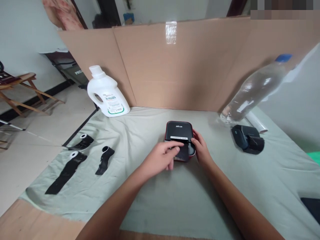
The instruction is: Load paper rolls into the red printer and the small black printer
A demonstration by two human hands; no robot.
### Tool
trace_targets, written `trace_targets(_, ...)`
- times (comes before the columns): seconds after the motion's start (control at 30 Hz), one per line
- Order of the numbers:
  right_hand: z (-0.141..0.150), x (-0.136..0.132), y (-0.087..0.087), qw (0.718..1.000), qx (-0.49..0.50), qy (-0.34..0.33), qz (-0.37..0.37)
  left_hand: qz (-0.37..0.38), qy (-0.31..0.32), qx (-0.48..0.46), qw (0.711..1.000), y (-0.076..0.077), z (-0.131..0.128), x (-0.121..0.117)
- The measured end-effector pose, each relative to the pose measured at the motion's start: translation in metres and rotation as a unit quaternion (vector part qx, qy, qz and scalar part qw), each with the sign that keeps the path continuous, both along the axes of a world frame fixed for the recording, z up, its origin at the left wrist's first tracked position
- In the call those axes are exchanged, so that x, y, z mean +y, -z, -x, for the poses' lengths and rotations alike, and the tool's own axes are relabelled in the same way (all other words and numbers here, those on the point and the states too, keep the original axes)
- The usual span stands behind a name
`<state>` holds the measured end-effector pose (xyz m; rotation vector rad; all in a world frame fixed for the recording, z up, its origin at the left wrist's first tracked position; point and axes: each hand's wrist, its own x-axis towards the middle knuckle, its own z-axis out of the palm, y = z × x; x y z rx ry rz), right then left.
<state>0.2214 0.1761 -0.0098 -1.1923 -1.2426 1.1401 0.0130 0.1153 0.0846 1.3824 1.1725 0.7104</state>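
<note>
A small black label printer with red edges (178, 129) sits on the cloth in front of me, a white printed strip across its top. A wide black strip (184, 154) extends from its slot towards me. My right hand (202, 146) grips the printer's right side, thumb on top and fingers behind the edge. My left hand (163, 155) is at the strip, index finger stretched across it near the slot and thumb close below. The other left fingers are curled, partly hidden. A second black device (246, 138) with a curled black strip lies to the right.
Several black rolls with white cores, one of them this partly unrolled roll (67, 170), lie at the left. A white detergent bottle (107, 93) and a clear plastic bottle with blue cap (252, 90) lean against the cardboard wall (150, 66). Part of a person shows behind it.
</note>
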Motion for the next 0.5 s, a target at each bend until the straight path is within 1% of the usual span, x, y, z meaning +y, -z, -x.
trace_targets(0.07, 0.001, 0.0, 0.003, 1.0, 0.012, -0.012, -0.004, -0.075, -0.1, 0.019, 0.992, 0.011, 0.006, 0.012)
trace_targets(0.1, 0.001, 0.001, 0.004, 1.0, 0.015, -0.018, -0.006, -0.1, -0.138, 0.024, 0.985, 0.019, 0.008, 0.019)
trace_targets(0.13, 0.001, 0.001, 0.005, 0.999, 0.018, -0.025, -0.009, -0.109, -0.162, 0.022, 0.98, 0.027, 0.01, 0.026)
trace_targets(0.17, 0.0, 0.002, 0.006, 0.999, 0.021, -0.029, -0.012, -0.098, -0.175, 0.011, 0.98, 0.034, 0.011, 0.032)
trace_targets(0.2, -0.001, 0.004, 0.008, 0.999, 0.023, -0.032, -0.015, -0.072, -0.181, -0.009, 0.981, 0.041, 0.012, 0.037)
trace_targets(0.27, -0.003, 0.005, 0.011, 0.999, 0.028, -0.038, -0.019, -0.002, -0.188, -0.068, 0.98, 0.05, 0.01, 0.042)
trace_targets(0.33, -0.003, 0.005, 0.013, 0.999, 0.028, -0.04, -0.016, 0.057, -0.192, -0.125, 0.972, 0.052, 0.007, 0.042)
trace_targets(0.37, -0.003, 0.005, 0.013, 0.999, 0.025, -0.036, -0.013, 0.074, -0.197, -0.144, 0.967, 0.052, 0.005, 0.041)
trace_targets(0.5, 0.0, 0.001, 0.007, 1.0, -0.001, -0.014, -0.005, 0.083, -0.217, -0.173, 0.957, 0.051, 0.0, 0.037)
